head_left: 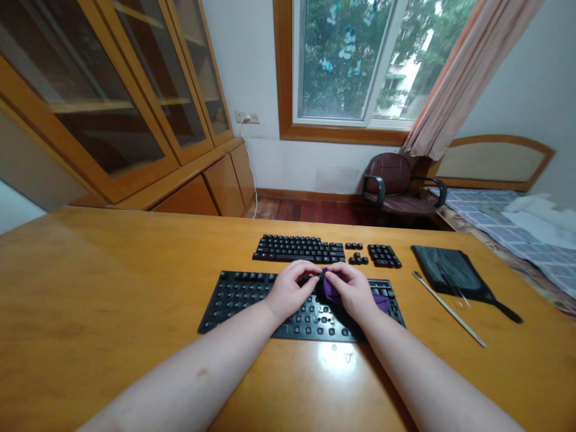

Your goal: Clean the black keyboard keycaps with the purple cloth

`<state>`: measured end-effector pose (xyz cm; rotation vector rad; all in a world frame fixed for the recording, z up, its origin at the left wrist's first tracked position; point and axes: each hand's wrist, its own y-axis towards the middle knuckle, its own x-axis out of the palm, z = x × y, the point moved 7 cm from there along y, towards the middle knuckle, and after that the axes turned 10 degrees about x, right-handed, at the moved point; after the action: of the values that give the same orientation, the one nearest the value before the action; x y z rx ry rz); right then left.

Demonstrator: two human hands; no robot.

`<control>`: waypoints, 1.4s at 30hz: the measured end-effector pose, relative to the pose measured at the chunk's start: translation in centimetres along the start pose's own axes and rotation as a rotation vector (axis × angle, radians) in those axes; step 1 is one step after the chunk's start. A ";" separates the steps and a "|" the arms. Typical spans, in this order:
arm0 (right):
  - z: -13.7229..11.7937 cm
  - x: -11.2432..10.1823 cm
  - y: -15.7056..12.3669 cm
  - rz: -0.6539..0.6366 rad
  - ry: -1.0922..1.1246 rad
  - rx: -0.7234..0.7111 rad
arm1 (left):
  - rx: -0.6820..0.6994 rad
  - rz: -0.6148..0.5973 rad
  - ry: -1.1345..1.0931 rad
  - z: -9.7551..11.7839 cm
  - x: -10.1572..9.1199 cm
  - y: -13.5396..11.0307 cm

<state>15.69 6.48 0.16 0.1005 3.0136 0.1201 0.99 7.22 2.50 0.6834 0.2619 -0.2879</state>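
A black keyboard base [243, 306] lies on the table, most of its keycaps off and the switches bare; a row of caps still sits along its top edge. Over it, my left hand [290, 288] pinches a small black keycap [321, 276], largely hidden by the fingers. My right hand [355, 291] is closed on a purple cloth [332, 293], pressing it against the keycap. The cloth's loose end hangs under the right hand over the keyboard's right part. Behind the base, loose black keycaps [297, 247] are laid out in keyboard order.
On the right of the wooden table [112, 312] lie a black pouch [450, 273] with a strap, a thin wire tool [459, 294] on it and a long pale stick brush [450, 309]. Beyond the table stand a chair [389, 180], a bed [513, 216] and a glass-door cabinet [180, 150].
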 end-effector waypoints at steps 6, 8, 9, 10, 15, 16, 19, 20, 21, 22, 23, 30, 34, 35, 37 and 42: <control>0.1 0.0 0.0 -0.006 0.012 0.008 | 0.013 0.003 0.009 0.0 0.0 0.0; 0.2 0.0 0.0 -0.006 0.015 0.012 | 0.013 0.000 0.013 0.1 -0.1 0.1; 0.2 0.0 0.0 -0.007 0.016 0.014 | 0.012 -0.001 0.013 0.1 -0.1 0.1; 0.2 0.0 0.0 -0.006 0.017 0.015 | 0.012 -0.003 0.013 0.2 -0.1 0.1; 0.2 0.0 0.0 0.001 0.005 0.013 | 0.020 -0.007 0.021 0.3 -0.1 0.2; 0.2 0.0 0.0 0.000 0.003 0.012 | 0.022 -0.008 0.024 0.3 -0.1 0.2; 0.2 0.0 0.0 -0.003 0.008 0.015 | 0.022 -0.015 0.032 0.4 -0.1 0.2; 0.2 0.0 0.0 -0.004 0.010 0.017 | 0.022 -0.016 0.035 0.4 -0.1 0.2; 0.2 0.0 0.0 -0.004 0.010 0.018 | 0.021 -0.016 0.037 0.4 -0.1 0.2; 0.2 0.0 0.0 -0.003 0.009 0.018 | 0.022 -0.016 0.038 0.4 -0.1 0.2; 0.2 0.0 0.0 -0.004 0.007 0.018 | 0.023 -0.016 0.038 0.4 -0.1 0.2; 0.3 0.2 0.0 -0.012 0.002 0.021 | 0.036 -0.018 0.042 0.4 -0.1 0.3; 0.2 0.1 0.0 -0.015 0.001 0.022 | 0.036 -0.017 0.041 0.3 -0.1 0.3; 0.2 0.1 0.0 -0.015 0.000 0.020 | 0.036 -0.017 0.041 0.3 -0.1 0.3; 0.1 0.1 0.0 -0.013 -0.001 0.017 | 0.037 -0.019 0.040 0.3 -0.1 0.2; 0.1 0.1 0.0 -0.011 -0.011 0.018 | 0.032 -0.023 0.045 0.2 0.0 0.2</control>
<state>15.59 6.46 0.03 0.0863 3.0039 0.0914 1.07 7.26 2.82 0.7195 0.3088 -0.2994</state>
